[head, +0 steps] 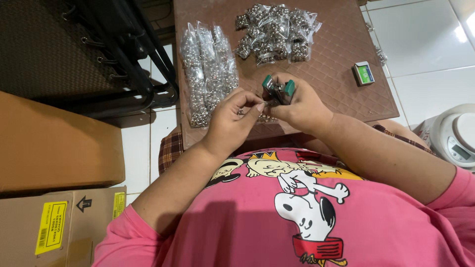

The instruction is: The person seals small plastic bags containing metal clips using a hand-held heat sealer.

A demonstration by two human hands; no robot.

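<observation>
A small metal piece (241, 111) is pinched between the thumb and fingertips of the left hand (232, 121), whose fingers are curled in tightly around it. It is held just beside the tip of a pair of green-handled pliers (278, 91), which are gripped in the closed right hand (299, 106); the green handles are seen projecting above the knuckles, while the nose is pointed toward the left fingertips. Whether the piece is actually touched by the pliers' tip cannot be told, since the meeting point is hidden by the fingers. Both hands are held together above the near edge of a brown quilted board (341, 64).

Near the left hand, a row of clear plastic bags filled with small silvery parts (205, 69) is laid on the board. A heap of smaller bags of the same parts (276, 32) is piled further back, beyond the hands. A small green-and-white box (364, 73) is set on the board's right side, well apart from the hands. A white kitchen scale (455, 136) is seen on the tiled floor at the right, and cardboard boxes (54, 163) are stacked at the left.
</observation>
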